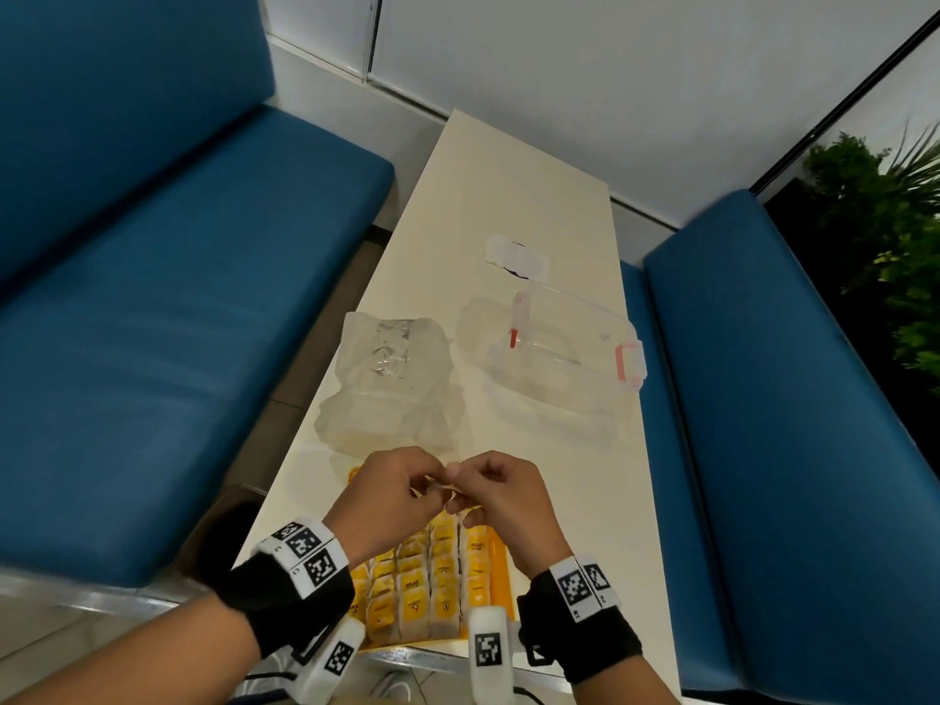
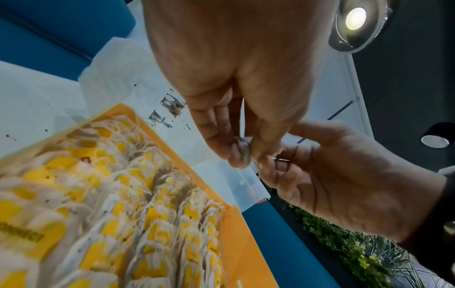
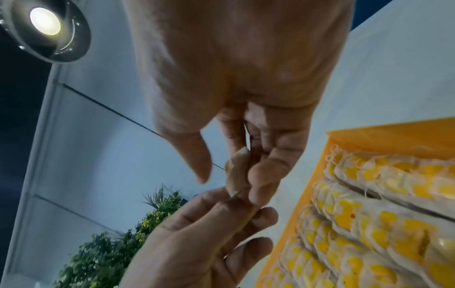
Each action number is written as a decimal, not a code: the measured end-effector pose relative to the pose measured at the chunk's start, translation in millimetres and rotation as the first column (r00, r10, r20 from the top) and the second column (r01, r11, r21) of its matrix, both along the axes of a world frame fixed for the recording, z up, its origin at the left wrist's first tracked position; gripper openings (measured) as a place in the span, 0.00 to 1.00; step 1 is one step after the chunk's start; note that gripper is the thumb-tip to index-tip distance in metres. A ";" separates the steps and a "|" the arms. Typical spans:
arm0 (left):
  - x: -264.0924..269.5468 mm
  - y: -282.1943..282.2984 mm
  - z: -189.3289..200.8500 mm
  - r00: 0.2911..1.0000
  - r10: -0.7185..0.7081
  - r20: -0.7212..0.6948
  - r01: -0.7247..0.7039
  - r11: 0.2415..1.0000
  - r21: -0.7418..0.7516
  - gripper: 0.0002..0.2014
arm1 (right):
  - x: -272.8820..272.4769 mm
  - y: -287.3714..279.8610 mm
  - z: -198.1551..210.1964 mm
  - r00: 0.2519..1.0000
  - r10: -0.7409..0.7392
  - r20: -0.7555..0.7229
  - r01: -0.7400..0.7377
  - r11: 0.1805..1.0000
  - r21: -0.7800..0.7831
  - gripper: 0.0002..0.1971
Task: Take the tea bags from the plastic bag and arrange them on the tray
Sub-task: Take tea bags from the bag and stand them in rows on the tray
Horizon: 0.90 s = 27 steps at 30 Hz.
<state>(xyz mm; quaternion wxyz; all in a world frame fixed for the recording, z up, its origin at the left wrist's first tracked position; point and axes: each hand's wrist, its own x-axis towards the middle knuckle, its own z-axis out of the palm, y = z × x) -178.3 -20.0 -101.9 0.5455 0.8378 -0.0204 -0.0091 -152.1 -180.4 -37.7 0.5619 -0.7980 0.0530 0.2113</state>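
your head view alone shows the whole layout: beyond your hands lies the crumpled translucent plastic bag (image 1: 389, 381), ahead of your left hand (image 1: 385, 493), and the clear lidded plastic container with red latches (image 1: 564, 358) sits ahead of your right hand (image 1: 501, 493), with a small white torn wrapper (image 1: 515, 256) farther out past it. the wrist views give what the head view hides: the undersides of your fingers and the recessed ceiling lamp (image 2: 355, 19) overhead. the left wrist view also catches dark printed lettering on the plastic bag and dark specks scattered on the surface around it.

the long cream tabletop (image 1: 508, 195) runs away from you between two blue padded benches (image 1: 152, 297), with white wall panels at the far end and a green leafy plant (image 1: 885, 236) off to your right.

both your hands are raised just above the orange rectangular tray (image 1: 501, 572), which lies directly beneath and behind them, close to your body. it is packed with rows of paper tea bags with yellow tags (image 1: 427, 582), standing on edge, their strings looped along the tops. your hands meet fingertip to fingertip, each with fingers curled, and together they pinch one small pale tea bag (image 3: 237, 175) between them. in the right wrist view your right thumb stands a little off from it while the fingers press it against your left fingertips.
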 end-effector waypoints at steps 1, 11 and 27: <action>-0.1 0.4 0.7 1.000 -0.024 0.000 0.024 1.000 -0.019 0.08 | 1.5 -1.4 -1.0 0.999 0.019 0.035 -0.016 0.998 -0.067 0.08; 4.0 10.1 -2.0 0.969 -0.175 -0.173 0.154 0.980 -0.130 0.08 | 6.0 -19.5 9.1 0.939 0.336 0.079 -0.293 0.896 -0.334 0.08; -26.6 73.8 -9.7 0.915 0.097 -0.391 0.070 0.917 0.392 0.06 | -14.2 -23.0 -22.7 0.479 0.715 -0.509 -0.755 0.039 -0.654 0.13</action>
